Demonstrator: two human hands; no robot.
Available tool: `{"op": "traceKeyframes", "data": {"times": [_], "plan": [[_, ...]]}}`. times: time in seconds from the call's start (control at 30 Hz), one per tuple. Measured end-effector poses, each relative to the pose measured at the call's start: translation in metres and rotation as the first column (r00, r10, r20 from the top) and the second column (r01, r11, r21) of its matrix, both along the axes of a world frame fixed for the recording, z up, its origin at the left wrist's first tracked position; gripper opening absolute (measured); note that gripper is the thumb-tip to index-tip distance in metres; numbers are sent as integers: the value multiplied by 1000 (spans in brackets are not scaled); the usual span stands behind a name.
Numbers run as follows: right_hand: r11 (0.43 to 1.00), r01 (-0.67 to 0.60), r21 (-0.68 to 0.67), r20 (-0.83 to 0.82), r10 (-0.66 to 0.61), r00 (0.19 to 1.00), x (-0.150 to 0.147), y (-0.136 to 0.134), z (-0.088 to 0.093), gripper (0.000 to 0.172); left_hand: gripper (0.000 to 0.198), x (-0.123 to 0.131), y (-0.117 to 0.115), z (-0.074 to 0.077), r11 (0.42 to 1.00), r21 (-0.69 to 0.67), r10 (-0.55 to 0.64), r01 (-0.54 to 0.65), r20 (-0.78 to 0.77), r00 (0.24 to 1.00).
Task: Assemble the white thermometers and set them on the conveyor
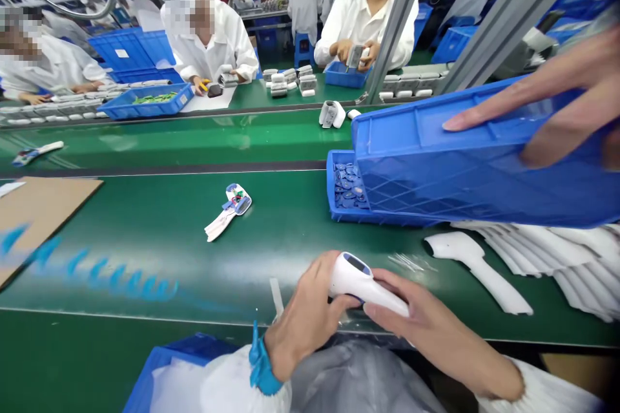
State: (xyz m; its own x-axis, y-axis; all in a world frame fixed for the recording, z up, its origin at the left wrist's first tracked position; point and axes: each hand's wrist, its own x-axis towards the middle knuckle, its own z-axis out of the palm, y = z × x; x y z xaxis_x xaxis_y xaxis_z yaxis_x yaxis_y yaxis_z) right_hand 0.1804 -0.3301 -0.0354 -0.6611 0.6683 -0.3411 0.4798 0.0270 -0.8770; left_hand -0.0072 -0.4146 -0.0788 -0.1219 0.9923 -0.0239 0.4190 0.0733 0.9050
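Both my hands hold a white handheld thermometer at the near edge of the green conveyor belt. My left hand curls round its head end with the thumb against the body. My right hand grips the handle end, fingers along it. The device's small blue-edged screen faces up. A half-assembled unit with exposed board lies on the belt to the left, apart from my hands.
Another person's hand holds a tilted blue tray over a blue bin of small blue buttons. White handle shells pile at right. Cardboard lies left. Workers in white sit across a second belt.
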Motion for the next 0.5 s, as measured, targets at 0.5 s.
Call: {"op": "traceKeyframes", "data": {"times": [0.5], "plan": [[995,-103,-3,-1,103,995,16,-3,-11,46,39,-6,-5,2,992,-59,-116,113,-42,992]]}}
